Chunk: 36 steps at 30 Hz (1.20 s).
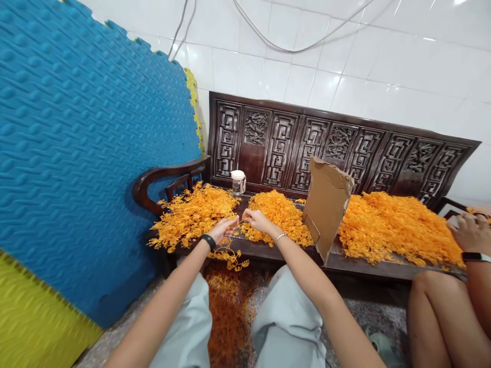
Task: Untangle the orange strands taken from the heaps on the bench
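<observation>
My left hand (pixel 225 229), with a black band on the wrist, is closed on an orange plastic sprig (pixel 232 259) whose branching, curled tips hang below it over the bench edge. Close beside it, my right hand (pixel 258 220), wearing a silver bangle, pinches at the same level; whatever sits between its fingertips is too small to make out. A loose pile of orange sprigs (pixel 197 207) lies to the left of my hands. Behind and right of my right hand is a second pile of orange pieces (pixel 282 212).
A dark carved wooden bench (pixel 251 158) holds the piles. On it stand a lidded clear cup (pixel 238 183) and an upright cardboard sheet (pixel 326 204). Beyond that lies a larger orange heap (pixel 399 227), with another person's hand (pixel 473 232) at its right end. Blue foam mats (pixel 95 153) stand left.
</observation>
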{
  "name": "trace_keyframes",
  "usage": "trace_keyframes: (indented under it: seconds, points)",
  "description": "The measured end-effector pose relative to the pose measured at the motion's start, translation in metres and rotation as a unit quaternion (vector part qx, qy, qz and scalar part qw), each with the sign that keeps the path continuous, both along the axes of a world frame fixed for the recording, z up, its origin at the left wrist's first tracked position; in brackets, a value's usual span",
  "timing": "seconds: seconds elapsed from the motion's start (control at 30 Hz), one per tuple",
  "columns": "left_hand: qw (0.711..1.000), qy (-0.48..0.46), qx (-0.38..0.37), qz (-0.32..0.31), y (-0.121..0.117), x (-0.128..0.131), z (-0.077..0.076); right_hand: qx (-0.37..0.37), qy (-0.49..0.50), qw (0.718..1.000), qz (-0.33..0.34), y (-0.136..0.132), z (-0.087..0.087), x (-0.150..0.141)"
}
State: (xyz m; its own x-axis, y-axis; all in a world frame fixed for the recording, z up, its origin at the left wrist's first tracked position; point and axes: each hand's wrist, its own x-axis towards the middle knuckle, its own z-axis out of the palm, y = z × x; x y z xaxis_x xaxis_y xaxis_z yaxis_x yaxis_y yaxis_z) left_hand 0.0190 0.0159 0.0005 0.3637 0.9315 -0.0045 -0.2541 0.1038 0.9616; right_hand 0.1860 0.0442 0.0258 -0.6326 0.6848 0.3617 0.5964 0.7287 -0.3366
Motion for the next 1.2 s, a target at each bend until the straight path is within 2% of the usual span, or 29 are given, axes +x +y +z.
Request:
trace_keyframes:
  seconds: [0.23, 0.37, 0.6, 0.77, 0.9, 1.07, 1.2]
  points:
    - [0.998, 0.012, 0.009, 0.06, -0.006, 0.013, -0.022, 0.058, -0.066, 0.996, 0.007, -0.001, -0.005, 0.005]
    - [0.995, 0.016, 0.015, 0.096, -0.005, 0.017, -0.03, 0.09, -0.095, 0.991, 0.004, -0.002, -0.006, 0.005]
    - [0.992, 0.053, 0.007, 0.118, 0.0, 0.013, -0.024, 0.147, -0.15, 0.977, -0.035, -0.012, -0.001, -0.004]
    - [0.986, 0.102, -0.001, 0.13, 0.007, 0.009, -0.019, 0.184, -0.19, 0.961, -0.078, -0.009, -0.003, -0.019]
    - [0.981, 0.133, -0.01, 0.141, 0.009, -0.001, -0.025, 0.211, -0.218, 0.949, -0.083, -0.007, -0.013, -0.033]
    - [0.977, 0.164, -0.026, 0.131, 0.008, -0.019, -0.038, 0.232, -0.266, 0.934, -0.049, -0.013, -0.031, -0.045]
    - [0.976, 0.183, -0.024, 0.114, 0.008, -0.027, -0.037, 0.251, -0.294, 0.921, -0.044, -0.018, -0.037, -0.047]
